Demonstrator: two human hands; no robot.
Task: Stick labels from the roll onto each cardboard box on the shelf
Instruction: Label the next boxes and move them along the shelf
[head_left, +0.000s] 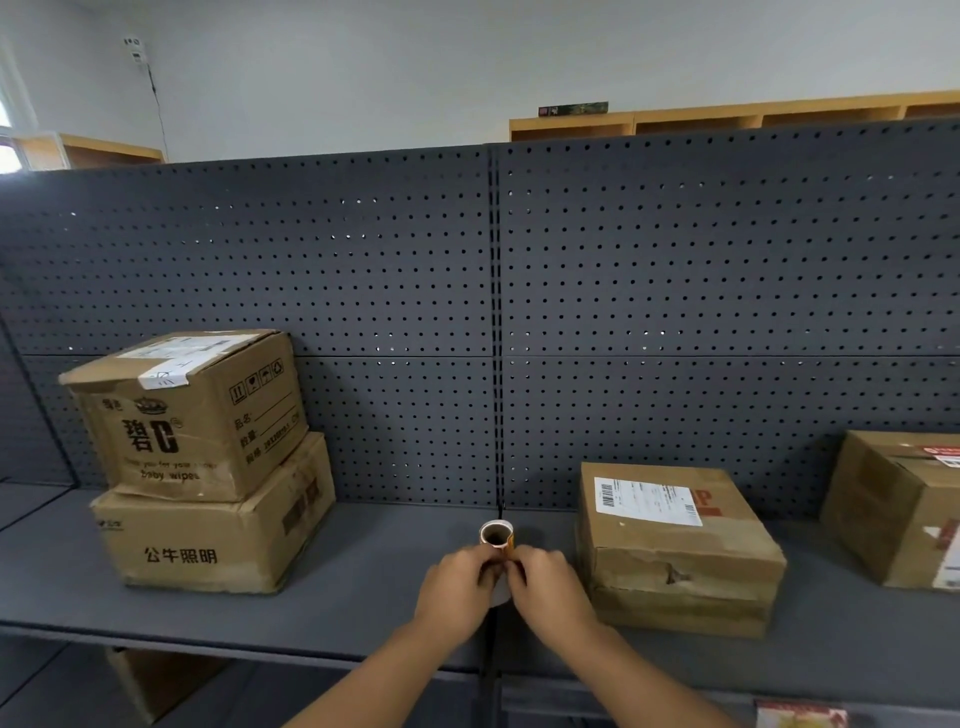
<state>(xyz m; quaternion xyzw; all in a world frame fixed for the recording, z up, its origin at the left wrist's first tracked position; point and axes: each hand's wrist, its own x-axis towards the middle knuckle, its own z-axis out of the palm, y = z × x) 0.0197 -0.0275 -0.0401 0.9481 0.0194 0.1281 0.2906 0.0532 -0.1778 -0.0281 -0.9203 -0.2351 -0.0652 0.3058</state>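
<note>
Both forearms reaching in from the bottom edge, converging above the middle of the grey shelf (363, 571). Left hand (457, 590) curled round the near end of the label roll (497, 535), fingers wrapped on its left side. Right hand (545, 587) pressed close against the roll from the right, fingertips pinching at its edge where an orange strip shows; whether a label is peeling free there, impossible to tell. Roll held just above the shelf, hollow cardboard core facing away toward the pegboard back panel (363, 260).

On the left of the shelf, two stacked cartons: upper box (192, 410) printed with a crown mark and "baby wipes", sitting skewed on a wider lower box (218, 540) with black characters on its front. On the right, just beside the right hand, a crushed box (675, 551) bearing a white shipping label with barcodes on top, front face dented and torn. Further right, cut by the frame edge, a far-right box (893, 509) with red-and-white stickers. Between the left stack and the crushed box, only the hands and roll over the shelf. Beyond the panel, wooden shelving (727, 117) against a pale wall.
</note>
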